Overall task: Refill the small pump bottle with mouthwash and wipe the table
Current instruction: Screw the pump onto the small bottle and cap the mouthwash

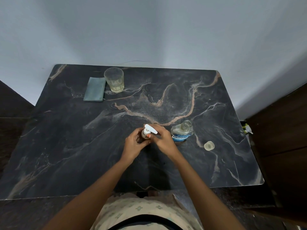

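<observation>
My left hand (pixel 134 145) has its fingers (pixel 138 132) curled round the small pump bottle (pixel 145 136), held upright near the middle of the dark worktop (pixel 66 146). My right hand (pixel 163 141) pinches the white pump top (pixel 150 129) sitting on the bottle's neck. Just right of the right fingers stands the uncapped mouthwash bottle (pixel 181 132), partly filled. Its cap (pixel 209 145) lies farther right, apart from it. Well beyond the left fingers, a folded cloth (pixel 94 89) lies just beside a glass (pixel 114 80) holding a little pale liquid.

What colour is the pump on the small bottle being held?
White. The pump on the small bottle shows best in the head view, the only one.
</observation>
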Tool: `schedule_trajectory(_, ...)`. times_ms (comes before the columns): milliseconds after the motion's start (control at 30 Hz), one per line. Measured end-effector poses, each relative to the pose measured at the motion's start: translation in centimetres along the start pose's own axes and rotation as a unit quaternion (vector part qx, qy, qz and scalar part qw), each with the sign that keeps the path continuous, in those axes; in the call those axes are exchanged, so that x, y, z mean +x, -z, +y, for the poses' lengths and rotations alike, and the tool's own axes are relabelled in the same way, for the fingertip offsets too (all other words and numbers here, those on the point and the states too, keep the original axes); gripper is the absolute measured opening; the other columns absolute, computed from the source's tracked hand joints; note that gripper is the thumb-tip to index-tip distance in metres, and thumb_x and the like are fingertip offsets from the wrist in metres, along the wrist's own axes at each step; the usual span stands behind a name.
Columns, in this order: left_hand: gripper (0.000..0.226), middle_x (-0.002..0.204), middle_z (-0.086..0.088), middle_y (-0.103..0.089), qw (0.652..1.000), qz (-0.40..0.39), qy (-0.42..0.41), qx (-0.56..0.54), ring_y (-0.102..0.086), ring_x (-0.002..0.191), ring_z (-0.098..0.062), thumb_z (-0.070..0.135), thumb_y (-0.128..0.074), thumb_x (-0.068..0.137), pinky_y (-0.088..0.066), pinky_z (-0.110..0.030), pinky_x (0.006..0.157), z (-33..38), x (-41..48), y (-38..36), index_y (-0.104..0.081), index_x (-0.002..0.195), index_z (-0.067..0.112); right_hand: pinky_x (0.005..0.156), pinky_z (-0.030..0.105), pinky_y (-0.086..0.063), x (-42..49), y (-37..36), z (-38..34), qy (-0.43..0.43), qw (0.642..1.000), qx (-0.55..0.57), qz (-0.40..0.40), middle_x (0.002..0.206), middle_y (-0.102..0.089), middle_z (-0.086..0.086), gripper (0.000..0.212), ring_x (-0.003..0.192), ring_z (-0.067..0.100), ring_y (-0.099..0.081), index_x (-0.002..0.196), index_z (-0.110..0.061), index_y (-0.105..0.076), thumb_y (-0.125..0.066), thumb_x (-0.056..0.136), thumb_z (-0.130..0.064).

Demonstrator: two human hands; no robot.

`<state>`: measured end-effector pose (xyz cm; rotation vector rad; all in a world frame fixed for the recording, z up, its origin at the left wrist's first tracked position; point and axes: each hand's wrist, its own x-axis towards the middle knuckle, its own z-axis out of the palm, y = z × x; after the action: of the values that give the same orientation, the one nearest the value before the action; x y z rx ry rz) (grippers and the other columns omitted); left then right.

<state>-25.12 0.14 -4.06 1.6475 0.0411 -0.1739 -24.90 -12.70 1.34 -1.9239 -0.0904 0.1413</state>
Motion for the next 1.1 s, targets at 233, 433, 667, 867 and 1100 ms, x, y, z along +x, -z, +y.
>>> schedule_trajectory(233,0.046,0.095,0.004,-0.067,1.000,0.002,0.005,0.008,-0.065,0.089,0.000,-0.004,-0.073,0.068,-0.049,-0.010,0.077,-0.2,0.1,0.1,-0.057,0.100,0.025,0.081,0.017,-0.044,0.0,-1.1,0.0,-0.030,0.997,-0.005,0.065,0.095,-0.059,-0.002,0.026,0.092,0.014,-0.056,0.103,-0.006,-0.063,-0.063,0.079,0.003)
schedule_trajectory(433,0.047,0.094,0.001,-0.066,1.000,0.008,0.001,0.014,-0.065,0.088,-0.003,-0.007,-0.070,0.069,-0.049,-0.012,0.078,-0.1,0.0,0.1,-0.056,0.095,0.029,0.087,0.024,-0.040,-0.5,-2.6,0.2,-0.030,0.990,-0.045,0.131,0.103,-0.062,0.008,0.025,0.101,0.017,-0.050,0.104,-0.007,-0.061,-0.059,0.080,0.002)
schedule_trajectory(667,0.039,0.091,0.002,-0.066,0.999,0.018,-0.007,0.036,-0.063,0.087,-0.001,-0.007,-0.068,0.072,-0.050,-0.012,0.078,0.1,-0.1,0.0,-0.058,0.097,0.021,0.085,0.015,-0.032,-1.0,-3.7,0.2,-0.032,0.982,-0.054,0.181,0.106,-0.061,0.007,0.025,0.102,0.012,-0.043,0.105,-0.006,-0.059,-0.057,0.082,0.002)
schedule_trajectory(867,0.048,0.092,0.008,-0.067,0.998,0.026,0.000,0.053,-0.064,0.088,0.000,-0.003,-0.069,0.071,-0.049,-0.011,0.078,-0.3,-0.2,-0.2,-0.057,0.095,0.036,0.090,0.025,-0.040,-1.4,-3.2,0.2,-0.023,0.984,-0.036,0.172,0.107,-0.062,0.007,0.027,0.103,0.016,-0.051,0.106,-0.006,-0.061,-0.062,0.080,-0.001)
schedule_trajectory(1100,0.069,0.122,0.002,-0.057,0.999,0.032,0.020,0.001,-0.055,0.112,-0.001,-0.008,-0.071,0.069,-0.041,-0.014,0.096,-0.7,-1.2,-0.6,-0.045,0.129,0.012,0.093,0.019,-0.043,-3.3,-1.5,1.4,-0.024,0.988,-0.030,0.152,0.107,-0.061,0.005,0.027,0.102,0.012,-0.055,0.105,-0.007,-0.062,-0.059,0.081,0.005)
